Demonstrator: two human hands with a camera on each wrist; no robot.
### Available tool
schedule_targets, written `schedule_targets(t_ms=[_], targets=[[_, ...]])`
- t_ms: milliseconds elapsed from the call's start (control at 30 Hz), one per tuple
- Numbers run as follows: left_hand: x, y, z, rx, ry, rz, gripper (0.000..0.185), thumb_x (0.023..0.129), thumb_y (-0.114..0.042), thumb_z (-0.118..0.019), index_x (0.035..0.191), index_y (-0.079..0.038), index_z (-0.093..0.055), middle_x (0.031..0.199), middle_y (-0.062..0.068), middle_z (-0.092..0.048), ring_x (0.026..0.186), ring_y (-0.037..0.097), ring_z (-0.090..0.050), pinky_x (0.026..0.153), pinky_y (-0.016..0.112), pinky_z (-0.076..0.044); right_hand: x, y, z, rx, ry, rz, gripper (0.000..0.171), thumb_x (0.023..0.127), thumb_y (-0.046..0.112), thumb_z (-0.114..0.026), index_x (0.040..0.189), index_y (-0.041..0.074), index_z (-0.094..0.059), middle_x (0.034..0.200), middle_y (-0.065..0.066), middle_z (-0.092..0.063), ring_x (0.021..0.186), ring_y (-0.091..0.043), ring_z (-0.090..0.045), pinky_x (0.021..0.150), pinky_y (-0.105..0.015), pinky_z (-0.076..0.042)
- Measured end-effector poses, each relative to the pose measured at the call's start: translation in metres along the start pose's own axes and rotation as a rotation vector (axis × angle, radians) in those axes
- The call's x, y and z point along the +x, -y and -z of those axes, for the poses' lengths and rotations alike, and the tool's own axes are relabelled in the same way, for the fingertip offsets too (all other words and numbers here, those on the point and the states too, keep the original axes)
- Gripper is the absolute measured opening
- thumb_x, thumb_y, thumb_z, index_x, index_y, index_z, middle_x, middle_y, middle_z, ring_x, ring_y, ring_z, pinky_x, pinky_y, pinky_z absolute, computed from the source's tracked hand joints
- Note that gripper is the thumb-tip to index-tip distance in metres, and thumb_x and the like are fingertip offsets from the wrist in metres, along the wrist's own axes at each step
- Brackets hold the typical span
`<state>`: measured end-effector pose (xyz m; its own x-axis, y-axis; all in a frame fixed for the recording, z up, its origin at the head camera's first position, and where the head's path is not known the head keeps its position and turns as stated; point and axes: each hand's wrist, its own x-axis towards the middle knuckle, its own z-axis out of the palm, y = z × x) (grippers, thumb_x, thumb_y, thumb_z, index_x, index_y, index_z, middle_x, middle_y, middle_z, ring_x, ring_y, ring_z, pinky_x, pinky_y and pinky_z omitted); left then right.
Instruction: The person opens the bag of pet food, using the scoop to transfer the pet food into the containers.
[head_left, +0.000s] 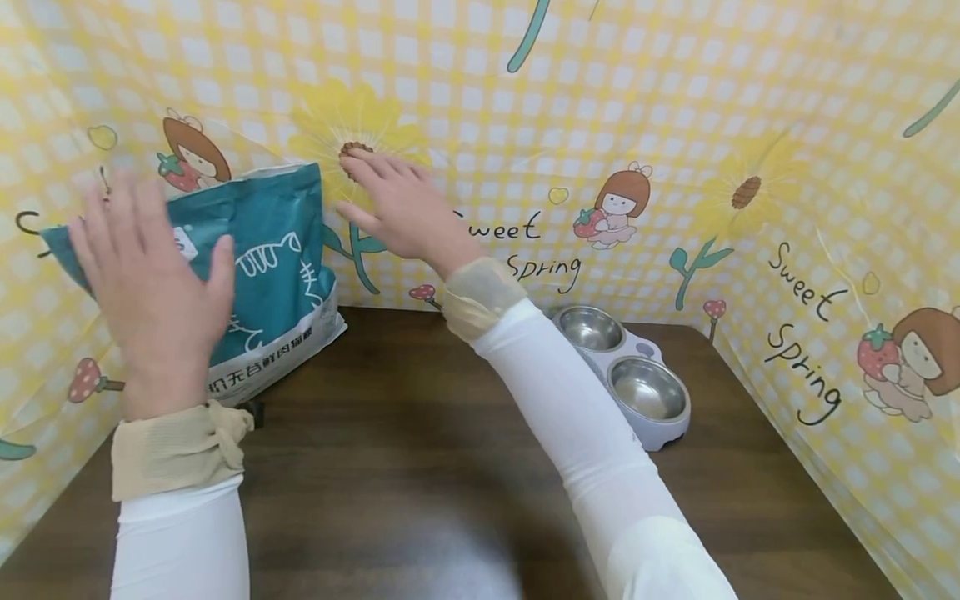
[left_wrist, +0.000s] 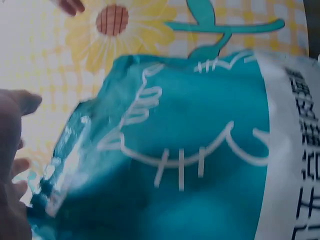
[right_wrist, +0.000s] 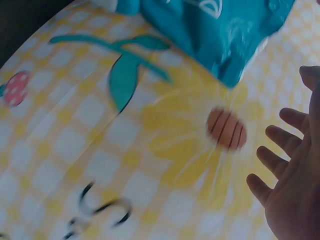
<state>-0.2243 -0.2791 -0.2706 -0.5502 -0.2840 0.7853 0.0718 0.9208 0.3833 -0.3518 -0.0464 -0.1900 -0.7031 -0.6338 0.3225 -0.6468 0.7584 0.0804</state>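
Where "Sweet Spring" [head_left: 528,243] runs, teal bag [head_left: 277,258].

Teal bag [head_left: 273,250] with white lettering; yellow-checked backdrop [head_left: 675,100]; dark brown table [head_left: 420,467].

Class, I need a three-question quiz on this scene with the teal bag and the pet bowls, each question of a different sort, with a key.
1. True or false: the left hand has a grip on the teal printed plastic pet-food bag.
2. How many round steel bowls sit in the pale plastic double feeder?
3. The right hand is: A) in a bowl, B) raised, fingers spread, near the yellow sunflower print on the backdrop, C) flat on the dark wooden table.

Key: 1 false, open in front of it; 2 two; 3 B.
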Motion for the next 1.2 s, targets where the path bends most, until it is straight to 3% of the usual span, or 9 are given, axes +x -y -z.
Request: schedule_targets(t_ms=[100, 200, 400, 500, 633, 767, 967, 1067, 1200], targets=[[-0.001, 0.008, 0.002, 0.005, -0.111, 0.023, 0.071, 0.110, -0.046, -0.052, 0.170, -0.015, -0.029, 0.181, 0.012, -0.025, 0.173, 0.039, -0.013, 0.139, 0.064, -0.002, 0.023, 0.024, 0.003, -0.056, 0.031, 0.048, 0.072, 0.113, 0.066, -0.029, 0.176, 0.034, -0.015, 0.185, 0.012, -0.015, 0.173, -0.014, -0.016, 0.142, -0.042, -0.016], [-0.001, 0.015, 0.004, 0.011, -0.178, 0.077, 0.069, 0.110, -0.048, -0.048, 0.169, -0.017, -0.031, 0.181, 0.010, -0.026, 0.171, 0.039, -0.014, 0.140, 0.061, -0.002, 0.042, 0.044, 0.002, -0.083, 0.060, 0.084, 0.072, 0.113, 0.065, -0.029, 0.176, 0.036, -0.010, 0.185, 0.013, -0.011, 0.173, -0.012, -0.013, 0.142, -0.041, -0.016], [-0.002, 0.013, 0.012, -0.174, -0.132, 0.369, 0.084, 0.111, -0.050, -0.047, 0.174, -0.013, -0.004, 0.183, -0.001, -0.013, 0.169, 0.009, -0.015, 0.137, 0.019, -0.012, 0.068, 0.066, -0.014, -0.093, 0.083, 0.146, 0.074, 0.114, 0.060, -0.035, 0.176, 0.035, -0.004, 0.186, 0.013, -0.003, 0.174, -0.013, -0.008, 0.142, -0.036, -0.014], [-0.001, 0.012, 0.013, -0.231, -0.149, 0.450, 0.084, 0.110, -0.047, -0.051, 0.173, -0.015, -0.004, 0.173, -0.006, -0.030, 0.162, 0.004, -0.030, 0.132, 0.014, -0.020, 0.074, 0.071, -0.022, -0.089, 0.077, 0.189, 0.075, 0.114, 0.055, -0.041, 0.177, 0.032, -0.007, 0.186, 0.012, -0.005, 0.174, -0.014, -0.007, 0.142, -0.034, -0.015], [0.001, 0.013, 0.014, -0.269, -0.196, 0.489, 0.073, 0.110, -0.043, -0.054, 0.169, -0.024, -0.015, 0.165, -0.007, -0.048, 0.153, 0.004, -0.046, 0.130, 0.014, -0.028, 0.079, 0.075, -0.027, -0.039, 0.062, 0.218, 0.067, 0.114, 0.048, -0.049, 0.174, 0.031, -0.023, 0.183, 0.010, -0.024, 0.171, -0.010, -0.020, 0.139, -0.030, -0.022], [0.005, 0.015, 0.017, -0.292, -0.223, 0.526, 0.053, 0.110, -0.037, -0.058, 0.158, -0.031, -0.037, 0.158, -0.005, -0.060, 0.145, 0.002, -0.053, 0.127, 0.015, -0.034, 0.081, 0.078, -0.026, -0.012, 0.026, 0.199, 0.055, 0.113, 0.042, -0.054, 0.164, 0.031, -0.039, 0.170, 0.010, -0.045, 0.160, -0.007, -0.041, 0.133, -0.023, -0.031], [0.009, 0.011, 0.020, -0.354, -0.256, 0.602, 0.033, 0.106, -0.033, -0.068, 0.138, -0.025, -0.067, 0.146, -0.009, -0.071, 0.133, -0.002, -0.062, 0.121, 0.015, -0.044, 0.081, 0.082, -0.021, -0.009, 0.023, 0.179, 0.041, 0.113, 0.038, -0.055, 0.152, 0.030, -0.050, 0.152, 0.010, -0.057, 0.142, -0.008, -0.056, 0.122, -0.018, -0.041], [0.009, 0.011, 0.019, -0.366, -0.273, 0.587, 0.030, 0.105, -0.033, -0.069, 0.133, -0.023, -0.070, 0.140, -0.009, -0.074, 0.131, -0.002, -0.065, 0.117, 0.015, -0.046, 0.080, 0.085, -0.020, -0.025, 0.031, 0.157, 0.033, 0.113, 0.038, -0.053, 0.146, 0.031, -0.053, 0.146, 0.012, -0.059, 0.136, -0.008, -0.057, 0.116, -0.021, -0.043], [0.007, 0.011, 0.015, -0.391, -0.313, 0.529, 0.024, 0.106, -0.030, -0.068, 0.128, -0.020, -0.070, 0.135, -0.011, -0.074, 0.133, 0.000, -0.065, 0.118, 0.015, -0.045, 0.078, 0.091, -0.019, -0.058, 0.052, 0.102, 0.028, 0.113, 0.040, -0.051, 0.140, 0.036, -0.056, 0.143, 0.016, -0.060, 0.135, -0.007, -0.054, 0.119, -0.027, -0.042]])
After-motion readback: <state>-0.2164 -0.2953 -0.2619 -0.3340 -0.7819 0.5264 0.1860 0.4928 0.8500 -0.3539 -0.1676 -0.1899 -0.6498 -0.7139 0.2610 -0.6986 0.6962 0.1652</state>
